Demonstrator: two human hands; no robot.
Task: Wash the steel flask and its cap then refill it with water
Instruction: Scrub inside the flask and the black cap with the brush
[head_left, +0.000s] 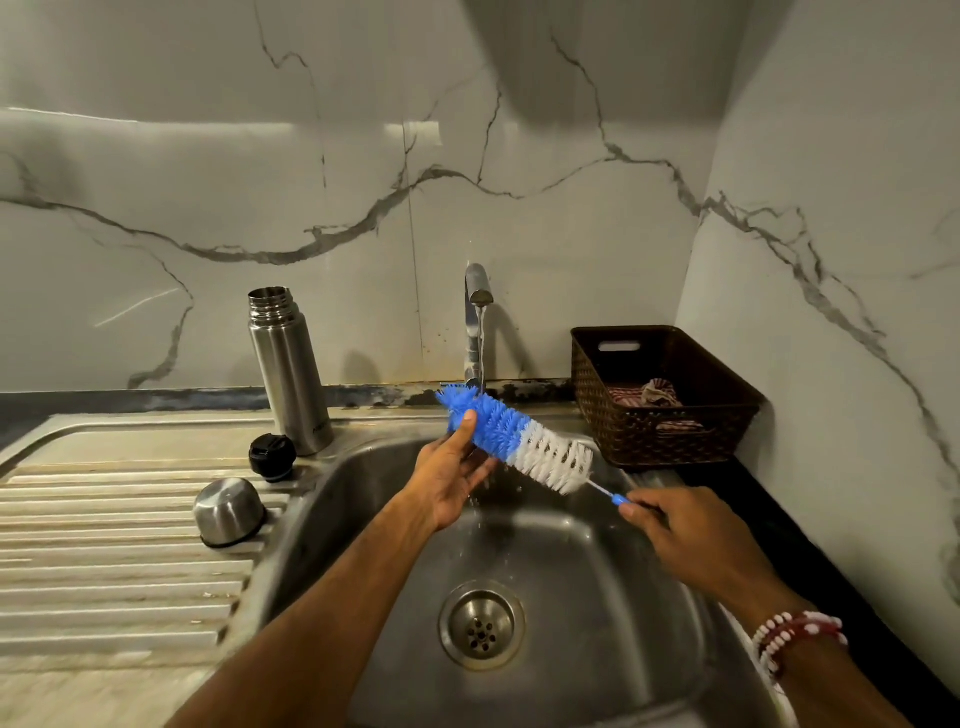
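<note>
Under the tap (478, 296), my right hand (680, 535) grips the brush (519, 441) handle, my left hand (452, 478) pinches the bristles; I'd turn it slowly.

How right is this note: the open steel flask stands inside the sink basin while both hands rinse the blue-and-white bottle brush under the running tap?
Not quite: in the head view the open steel flask stands on the steel drainboard, left of the sink basin, not inside it.
</note>
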